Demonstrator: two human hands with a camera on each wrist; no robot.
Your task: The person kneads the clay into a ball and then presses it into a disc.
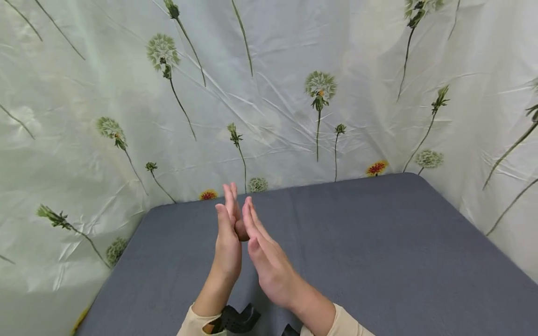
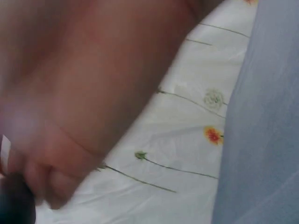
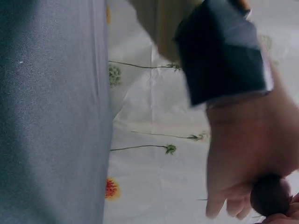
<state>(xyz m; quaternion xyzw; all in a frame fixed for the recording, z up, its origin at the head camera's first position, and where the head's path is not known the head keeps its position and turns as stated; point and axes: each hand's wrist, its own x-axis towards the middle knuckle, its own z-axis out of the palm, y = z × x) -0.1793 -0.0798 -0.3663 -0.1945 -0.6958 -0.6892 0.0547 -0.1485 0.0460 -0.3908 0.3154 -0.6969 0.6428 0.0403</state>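
Note:
A small dark brown ball (image 1: 241, 230) sits between my two hands in the head view. My left hand (image 1: 228, 242) stands upright on its left, fingers straight and pointing up. Leaning in from the other side is my right hand (image 1: 271, 268), its fingers also straight. The ball touches the inner sides of both hands, with neither curled round it. In the right wrist view the ball (image 3: 271, 195) shows dark and round against the left hand (image 3: 243, 154). A blurred hand (image 2: 88, 84) fills much of the left wrist view, with a dark rounded shape at the lower left corner.
Below the hands spreads a grey cloth-covered table (image 1: 378, 242). A pale curtain (image 1: 273, 107) printed with dandelions rises behind it and along both sides. Black wrist-worn devices (image 1: 241, 319) and cream sleeves (image 1: 344, 322) show at the bottom.

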